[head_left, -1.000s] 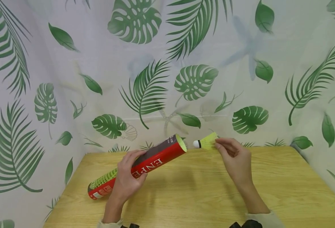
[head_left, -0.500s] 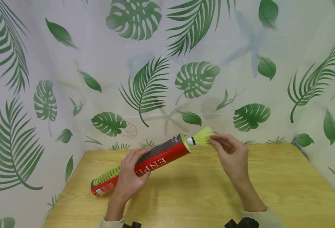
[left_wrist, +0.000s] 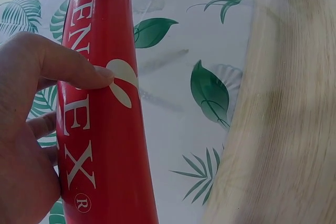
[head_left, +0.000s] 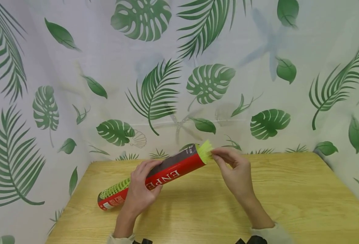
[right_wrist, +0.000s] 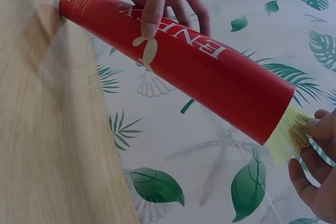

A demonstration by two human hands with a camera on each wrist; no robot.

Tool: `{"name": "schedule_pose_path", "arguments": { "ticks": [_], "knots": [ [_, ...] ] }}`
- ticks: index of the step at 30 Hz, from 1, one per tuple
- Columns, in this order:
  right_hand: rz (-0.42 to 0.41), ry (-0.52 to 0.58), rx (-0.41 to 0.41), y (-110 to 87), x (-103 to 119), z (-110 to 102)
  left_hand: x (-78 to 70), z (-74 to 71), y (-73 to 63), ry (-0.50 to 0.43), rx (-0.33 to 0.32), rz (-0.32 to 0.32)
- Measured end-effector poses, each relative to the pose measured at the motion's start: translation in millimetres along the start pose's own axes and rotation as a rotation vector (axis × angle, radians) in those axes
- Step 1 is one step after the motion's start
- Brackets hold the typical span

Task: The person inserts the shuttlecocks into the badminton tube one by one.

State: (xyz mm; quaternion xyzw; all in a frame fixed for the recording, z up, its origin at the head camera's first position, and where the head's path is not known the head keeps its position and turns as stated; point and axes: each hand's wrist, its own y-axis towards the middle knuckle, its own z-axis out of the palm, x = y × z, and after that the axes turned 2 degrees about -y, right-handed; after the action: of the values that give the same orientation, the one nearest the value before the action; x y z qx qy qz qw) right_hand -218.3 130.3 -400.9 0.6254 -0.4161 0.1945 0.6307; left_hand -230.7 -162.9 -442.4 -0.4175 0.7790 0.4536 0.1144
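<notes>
Fingers of our left hand point(head_left: 141, 195) curl round the middle of the red tube point(head_left: 155, 178), holding it tilted above the wooden table point(head_left: 289, 200), its open mouth raised toward the leaf-print backdrop point(head_left: 259, 51). Our right hand point(head_left: 234, 171) pinches the yellow skirt of the shuttlecock point(head_left: 204, 151) between thumb and fingertips; its head sits inside the tube's mouth, only the skirt showing.

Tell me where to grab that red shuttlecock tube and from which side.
Grip the red shuttlecock tube around its middle from the near side, as the left hand does; it is long, round and tilted, and the right hand and yellow shuttlecock occupy its open end.
</notes>
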Motion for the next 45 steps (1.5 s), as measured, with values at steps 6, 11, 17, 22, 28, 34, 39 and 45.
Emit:
{"name": "schedule_pose_path", "arguments": {
  "ticks": [6,11,17,22,28,34,39,45],
  "knots": [
    [0.005,-0.019,0.03,-4.7,1.1,3.3,0.3,3.3,0.4,0.0,-0.005,0.02],
    [0.002,-0.015,0.043,-6.7,0.5,4.5,0.1,5.6,-0.3,-0.006,-0.004,0.025],
    [0.013,0.071,0.06,-7.7,-1.6,6.9,-1.7,4.9,-2.2,-0.005,-0.007,0.011],
    [0.045,0.125,0.074,-9.9,-4.3,6.6,-2.3,7.4,-1.0,0.003,-0.013,0.036],
    [0.067,0.136,0.108,-13.5,-6.3,3.4,-4.0,12.0,-1.3,-0.005,0.0,0.044],
    [0.086,0.142,0.172,-15.3,-7.3,1.9,-4.3,12.5,-2.4,-0.007,-0.011,0.038],
    [0.099,0.174,0.228,-15.4,-8.7,1.1,-4.3,12.1,-3.0,-0.003,-0.007,0.04],
    [0.125,0.178,0.288,-12.1,-7.8,-0.5,-3.4,11.0,-2.5,0.002,-0.008,0.048]
  ]
}}
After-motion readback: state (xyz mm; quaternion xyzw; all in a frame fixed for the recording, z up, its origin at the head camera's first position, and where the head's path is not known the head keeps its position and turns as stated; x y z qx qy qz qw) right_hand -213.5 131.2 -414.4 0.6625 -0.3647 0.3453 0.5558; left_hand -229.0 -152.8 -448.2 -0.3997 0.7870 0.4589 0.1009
